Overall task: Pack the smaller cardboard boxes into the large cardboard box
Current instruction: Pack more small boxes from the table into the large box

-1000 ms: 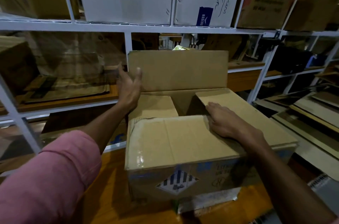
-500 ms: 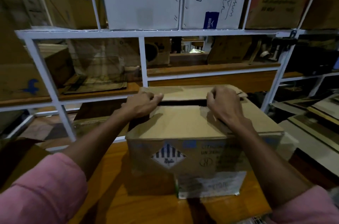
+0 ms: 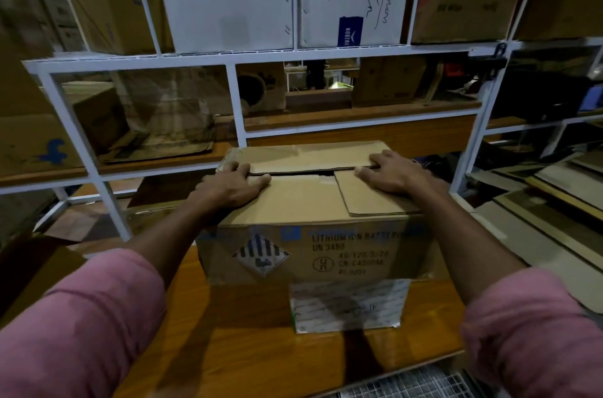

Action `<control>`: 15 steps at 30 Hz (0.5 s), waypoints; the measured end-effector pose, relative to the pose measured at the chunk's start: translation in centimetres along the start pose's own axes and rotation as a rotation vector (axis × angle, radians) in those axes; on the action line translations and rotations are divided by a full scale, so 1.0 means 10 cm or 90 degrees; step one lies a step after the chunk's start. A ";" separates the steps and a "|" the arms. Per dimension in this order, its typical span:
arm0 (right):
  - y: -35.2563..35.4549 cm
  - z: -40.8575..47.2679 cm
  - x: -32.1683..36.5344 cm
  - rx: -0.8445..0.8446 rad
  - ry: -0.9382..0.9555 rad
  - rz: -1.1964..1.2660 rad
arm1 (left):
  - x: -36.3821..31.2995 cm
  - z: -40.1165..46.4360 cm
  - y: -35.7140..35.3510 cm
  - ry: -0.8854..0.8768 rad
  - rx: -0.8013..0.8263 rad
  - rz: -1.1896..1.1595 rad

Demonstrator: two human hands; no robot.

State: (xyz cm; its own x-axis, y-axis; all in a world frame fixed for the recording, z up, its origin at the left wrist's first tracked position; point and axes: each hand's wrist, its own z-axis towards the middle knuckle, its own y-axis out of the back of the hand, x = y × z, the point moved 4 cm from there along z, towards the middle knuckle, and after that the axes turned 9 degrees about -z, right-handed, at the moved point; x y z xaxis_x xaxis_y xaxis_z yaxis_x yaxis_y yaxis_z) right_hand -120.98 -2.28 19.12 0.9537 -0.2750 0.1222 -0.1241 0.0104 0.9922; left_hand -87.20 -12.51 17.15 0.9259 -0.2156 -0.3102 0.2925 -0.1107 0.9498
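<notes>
A large cardboard box (image 3: 313, 251) sits on a wooden table (image 3: 228, 348) before white shelves (image 3: 235, 60) of cartons. The left hand (image 3: 233, 185) and right hand (image 3: 394, 174) press flat on its folded-down top flaps (image 3: 303, 195).

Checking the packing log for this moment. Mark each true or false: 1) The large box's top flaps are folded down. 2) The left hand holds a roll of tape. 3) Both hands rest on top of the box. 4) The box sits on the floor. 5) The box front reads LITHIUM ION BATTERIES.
1) True: the flaps of the large box lie down, a thin gap between them.
2) False: the left hand lies flat on the flaps, holding nothing.
3) True: the right hand presses there too.
4) False: it sits on a wooden table.
5) True.
</notes>
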 end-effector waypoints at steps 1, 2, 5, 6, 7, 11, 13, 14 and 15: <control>0.01 -0.01 0.01 -0.003 0.002 -0.003 | 0.00 0.02 0.01 0.001 0.001 -0.001; 0.02 -0.03 0.01 -0.008 0.004 -0.004 | 0.00 0.04 0.02 0.001 0.001 0.000; 0.01 -0.05 0.02 -0.039 0.009 0.002 | -0.01 0.06 0.03 -0.003 -0.008 0.001; 0.01 -0.07 0.03 -0.050 0.010 0.003 | 0.00 0.05 0.03 -0.003 -0.015 -0.003; 0.02 -0.08 0.04 -0.060 0.012 0.002 | 0.00 0.02 0.04 -0.001 -0.022 -0.011; 0.09 -0.18 0.13 -0.117 0.031 0.006 | 0.03 -0.21 0.08 -0.014 -0.080 -0.057; 0.17 -0.24 0.24 -0.149 0.045 0.006 | 0.09 -0.37 0.18 -0.009 -0.132 -0.069; 0.22 -0.26 0.32 -0.163 0.055 0.001 | 0.14 -0.45 0.24 -0.006 -0.156 -0.073; 0.28 -0.30 0.41 -0.179 0.067 -0.001 | 0.19 -0.54 0.30 -0.004 -0.174 -0.077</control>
State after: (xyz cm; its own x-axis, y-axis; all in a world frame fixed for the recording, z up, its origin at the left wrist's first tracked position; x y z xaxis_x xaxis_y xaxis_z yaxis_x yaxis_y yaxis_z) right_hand -116.61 -0.50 22.45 0.9789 -0.1738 0.1072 -0.0554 0.2792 0.9586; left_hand -83.25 -8.04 19.56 0.8793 -0.2224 -0.4211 0.4548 0.1299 0.8811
